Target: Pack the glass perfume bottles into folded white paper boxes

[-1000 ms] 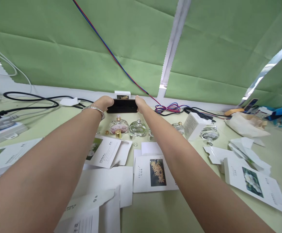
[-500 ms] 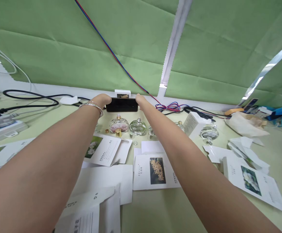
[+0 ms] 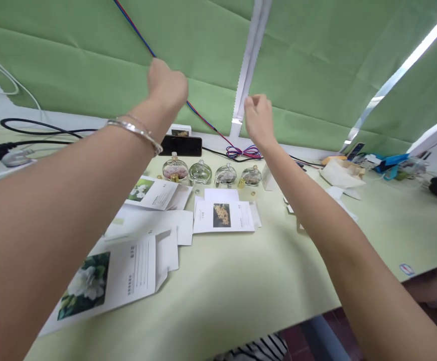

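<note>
My left hand (image 3: 167, 85), with bracelets on the wrist, is raised in front of the green wall covering, its fingers curled into a fist. To its right, my right hand (image 3: 259, 114) is also raised, fingers folded in. Nothing shows in either hand. Below them a dark phone (image 3: 186, 146) stands on its long edge against a small white box (image 3: 180, 130). Before the phone are round glass bottles, among them a pink one (image 3: 175, 169), a green one (image 3: 200, 173) and two clear ones (image 3: 226, 174), (image 3: 251, 175). Small gold caps (image 3: 174, 177) lie near them.
Flat white flower-picture cartons (image 3: 222, 216), (image 3: 101, 281) lie on the pale green table (image 3: 218, 281). Bundled red and blue wires (image 3: 244, 152) rest by the wall. Black cables (image 3: 41, 143) run along the left. Paper (image 3: 341, 173) and blue items (image 3: 395, 163) sit at right.
Both hands have left the phone and risen, moving apart; the phone stays standing at the back. My view has shifted, bringing the table's front edge into sight.
</note>
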A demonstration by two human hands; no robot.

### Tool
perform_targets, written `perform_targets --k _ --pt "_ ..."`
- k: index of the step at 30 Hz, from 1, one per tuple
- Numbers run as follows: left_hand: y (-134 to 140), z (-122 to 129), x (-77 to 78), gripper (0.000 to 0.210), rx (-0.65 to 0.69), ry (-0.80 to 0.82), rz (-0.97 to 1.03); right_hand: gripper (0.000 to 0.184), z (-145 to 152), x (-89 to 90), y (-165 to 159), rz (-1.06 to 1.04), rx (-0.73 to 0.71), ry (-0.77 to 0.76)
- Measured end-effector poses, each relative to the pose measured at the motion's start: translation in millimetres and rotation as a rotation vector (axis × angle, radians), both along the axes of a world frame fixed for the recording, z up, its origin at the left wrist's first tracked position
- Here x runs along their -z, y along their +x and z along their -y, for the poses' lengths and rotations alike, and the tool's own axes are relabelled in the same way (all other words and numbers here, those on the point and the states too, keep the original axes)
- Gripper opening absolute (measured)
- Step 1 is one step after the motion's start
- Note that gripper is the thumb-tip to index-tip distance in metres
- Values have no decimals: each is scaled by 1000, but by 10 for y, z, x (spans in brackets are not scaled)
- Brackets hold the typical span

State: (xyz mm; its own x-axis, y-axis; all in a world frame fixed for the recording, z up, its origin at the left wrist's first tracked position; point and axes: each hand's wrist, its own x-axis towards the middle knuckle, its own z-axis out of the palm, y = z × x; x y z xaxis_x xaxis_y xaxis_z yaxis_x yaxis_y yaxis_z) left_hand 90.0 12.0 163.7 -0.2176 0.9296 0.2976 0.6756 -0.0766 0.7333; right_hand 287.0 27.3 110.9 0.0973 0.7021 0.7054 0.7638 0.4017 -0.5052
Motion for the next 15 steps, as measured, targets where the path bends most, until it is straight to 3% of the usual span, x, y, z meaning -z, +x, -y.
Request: perform_targets --k 2,4,8,11,15 --pt "122 362 15 40 46 129 -13 54 512 131 174 104 -73 116" --pt "221 749 108 38 234 274 -115 49 961 351 268 149 -112 109" --pt "268 1396 530 37 486 190 -474 38 1438 878 314 205 -203 -60" --pt "130 1577 970 45 645 70 -682 31 1501 1138 372 313 -199 -288" --pt "-98 1504 1450 61 563 -30 -720 28 1502 1200 503 375 -199 -548"
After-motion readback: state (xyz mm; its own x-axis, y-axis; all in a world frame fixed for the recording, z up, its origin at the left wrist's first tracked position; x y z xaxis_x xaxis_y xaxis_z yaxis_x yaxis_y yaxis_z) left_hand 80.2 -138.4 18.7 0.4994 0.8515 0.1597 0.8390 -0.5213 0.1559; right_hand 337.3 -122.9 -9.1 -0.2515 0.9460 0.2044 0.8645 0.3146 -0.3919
